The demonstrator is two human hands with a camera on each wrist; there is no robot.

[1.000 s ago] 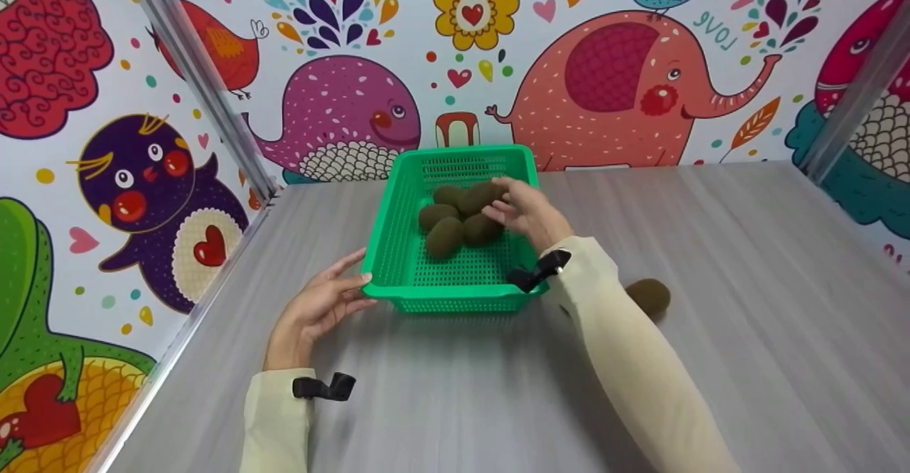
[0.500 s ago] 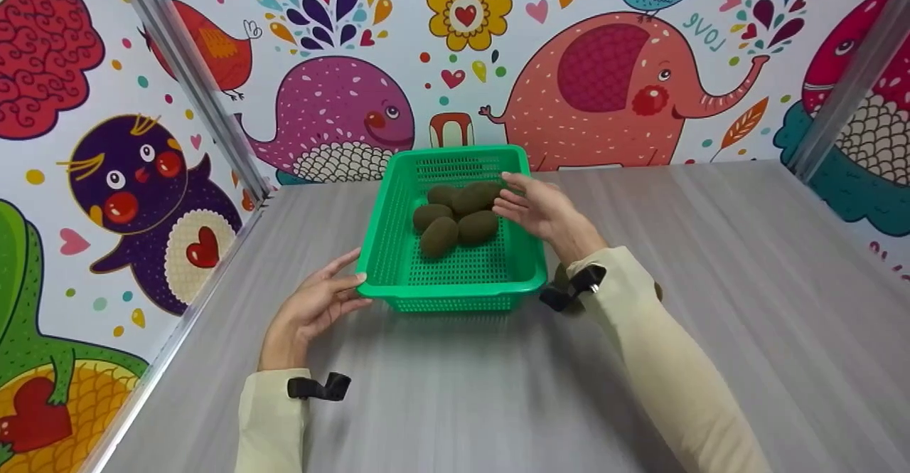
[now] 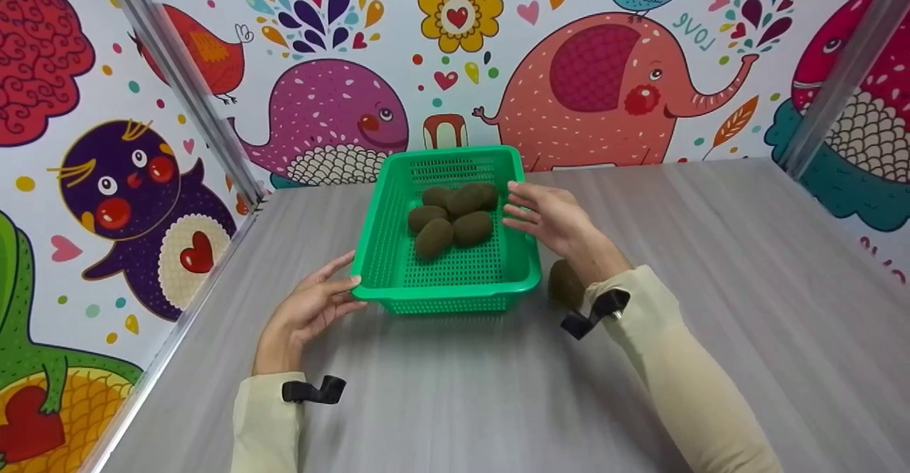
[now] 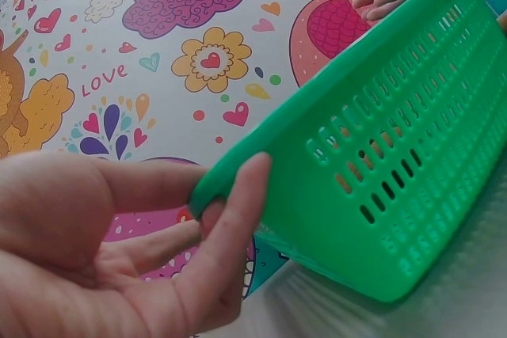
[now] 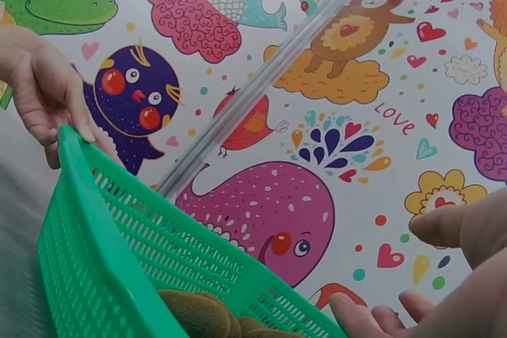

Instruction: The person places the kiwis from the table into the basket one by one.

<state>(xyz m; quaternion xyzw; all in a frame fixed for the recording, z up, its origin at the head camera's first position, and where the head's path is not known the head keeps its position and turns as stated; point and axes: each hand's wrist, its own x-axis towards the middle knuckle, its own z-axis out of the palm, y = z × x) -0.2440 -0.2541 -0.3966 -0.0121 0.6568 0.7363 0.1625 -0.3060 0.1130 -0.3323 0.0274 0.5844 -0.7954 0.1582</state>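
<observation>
Head view: basket (image 3: 387,227) corner against relaxed left hand (image 3: 307,314), right hand (image 3: 551,217) open, empty.

The green basket (image 3: 446,274) sits toward the back middle of the grey table (image 3: 711,259), close to the painted back wall (image 3: 569,67), so there is little room behind it. The left hand (image 3: 306,309) touches its near left corner, blocking that side, with the left wall (image 3: 106,195) close beyond. The right hand (image 3: 551,220) hovers just beside the right rim, fingers relaxed, and a loose kiwi (image 3: 566,284) lies on the table under that wrist. Five kiwis (image 3: 451,217) crowd the basket's far half; its near half is bare. The tabletop in front and far to the right lies open.
</observation>
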